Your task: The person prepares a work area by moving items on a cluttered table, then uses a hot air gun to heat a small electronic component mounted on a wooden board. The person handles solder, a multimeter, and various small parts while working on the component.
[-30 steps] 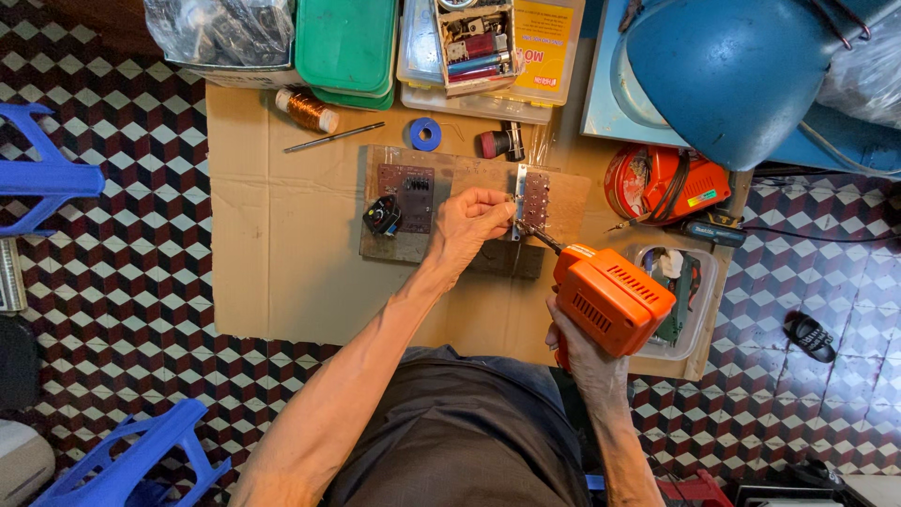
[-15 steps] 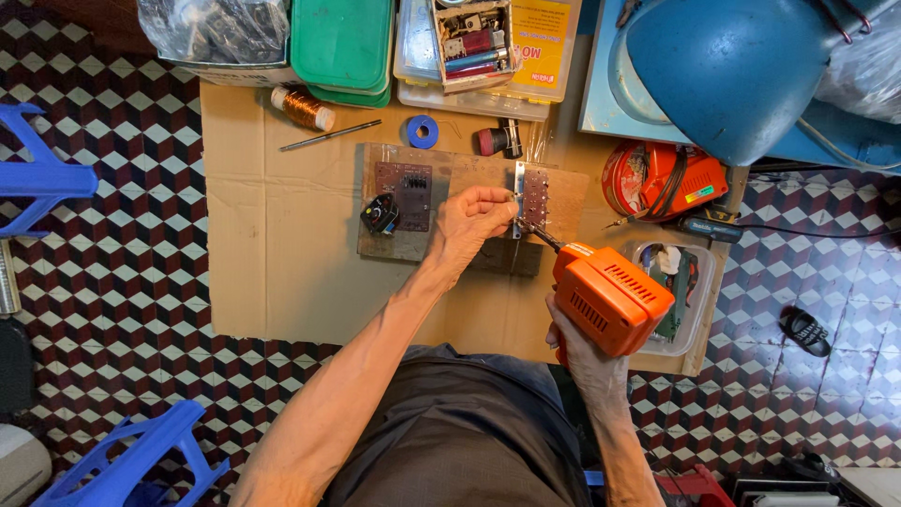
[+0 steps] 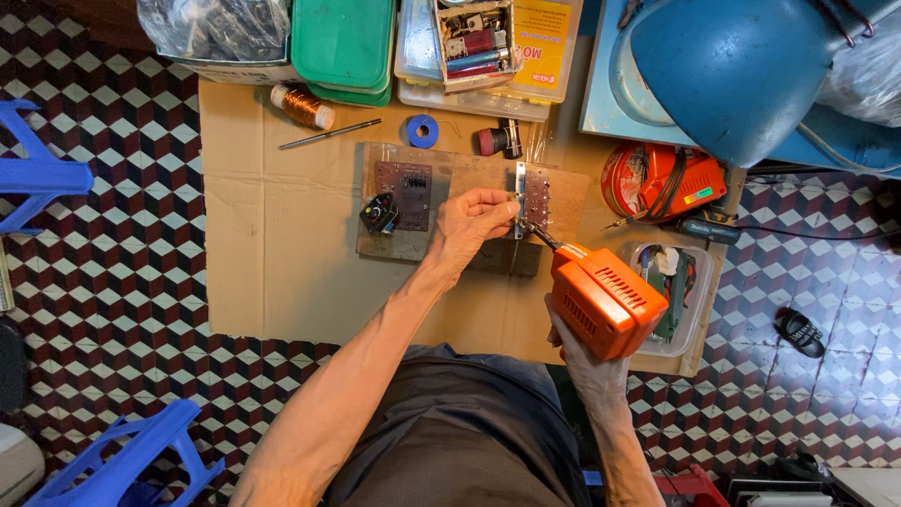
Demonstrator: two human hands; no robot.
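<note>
My right hand (image 3: 589, 374) grips an orange electric drill (image 3: 605, 299), its bit touching a metal strip (image 3: 519, 192) on the edge of a brown circuit board (image 3: 540, 199). My left hand (image 3: 471, 223) pinches that strip and board and holds them down on a wooden board (image 3: 441, 178). A second brown circuit board (image 3: 405, 192) lies to the left on the same wooden board, with a small black part (image 3: 380, 212) beside it. Everything rests on a cardboard sheet (image 3: 282, 225) over a tiled floor.
Behind the wooden board lie a copper wire spool (image 3: 300, 105), a thin rod (image 3: 328, 134), a blue tape ring (image 3: 422, 130), green boxes (image 3: 343, 42) and a parts tray (image 3: 474, 38). A red-orange tool (image 3: 662, 178) and clear tub (image 3: 671, 296) sit right. Blue stools (image 3: 42, 174) stand left.
The view has shifted slightly. Both hands, the drill and the board keep the same positions.
</note>
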